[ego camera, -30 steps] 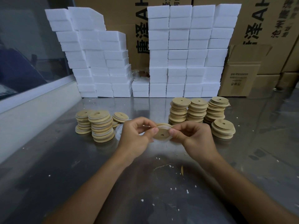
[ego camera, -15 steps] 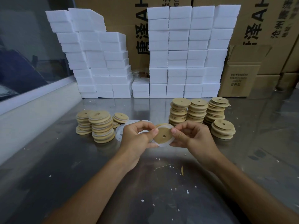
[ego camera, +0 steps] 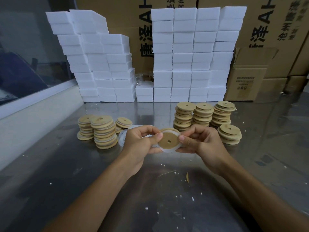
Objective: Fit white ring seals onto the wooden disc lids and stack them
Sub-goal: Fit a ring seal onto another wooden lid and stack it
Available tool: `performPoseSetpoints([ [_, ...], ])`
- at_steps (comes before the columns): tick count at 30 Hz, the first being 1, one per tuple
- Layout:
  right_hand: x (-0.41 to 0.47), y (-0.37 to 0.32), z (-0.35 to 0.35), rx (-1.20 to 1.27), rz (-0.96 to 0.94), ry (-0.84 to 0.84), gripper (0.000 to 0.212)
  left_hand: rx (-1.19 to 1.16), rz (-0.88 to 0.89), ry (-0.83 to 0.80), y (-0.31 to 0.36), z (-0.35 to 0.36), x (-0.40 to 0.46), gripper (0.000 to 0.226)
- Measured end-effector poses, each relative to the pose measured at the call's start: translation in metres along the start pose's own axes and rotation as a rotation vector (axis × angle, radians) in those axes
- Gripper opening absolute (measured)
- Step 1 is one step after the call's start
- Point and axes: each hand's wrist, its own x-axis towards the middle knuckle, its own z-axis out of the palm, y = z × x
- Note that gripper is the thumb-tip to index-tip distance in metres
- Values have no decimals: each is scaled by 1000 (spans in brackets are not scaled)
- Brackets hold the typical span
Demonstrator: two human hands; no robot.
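Observation:
A round wooden disc lid (ego camera: 168, 138) with a small centre hole is held up above the steel table, its flat face toward me. A white ring seal (ego camera: 169, 150) lies around its edge. My left hand (ego camera: 142, 141) pinches the lid's left rim with thumb and fingers. My right hand (ego camera: 200, 141) pinches the right rim the same way. Loose white ring seals (ego camera: 122, 137) lie on the table behind my left hand. Stacks of lids with white seals (ego camera: 104, 133) stand at the left. Stacks of bare wooden lids (ego camera: 203, 114) stand at the right.
White foam blocks (ego camera: 192, 54) are piled along the back of the steel table (ego camera: 66, 173), with cardboard boxes (ego camera: 245, 79) behind and to the right. A short lid pile (ego camera: 230, 133) sits close to my right hand. White crumbs dot the tabletop. A window ledge runs along the left.
The lid has tipped up from nearly edge-on to face me, and the white ring now shows around its rim. Both hands kept their hold at about the same place.

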Motion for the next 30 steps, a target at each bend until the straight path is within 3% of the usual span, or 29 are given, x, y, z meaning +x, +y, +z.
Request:
performPoseSetpoints([
  [7, 0, 3, 8, -34, -77, 48, 7, -123, -46, -15, -5, 2, 1, 20],
  [19, -1, 11, 5, -684, -408, 95, 10, 421, 362, -42, -9, -3, 3, 20],
  [25, -1, 10, 3, -772, -453, 92, 13, 589, 488, -82, -9, -4, 3, 25],
  [30, -2, 8, 5, -793, -495, 90, 12, 583, 527, -99, -6, -4, 1, 23],
])
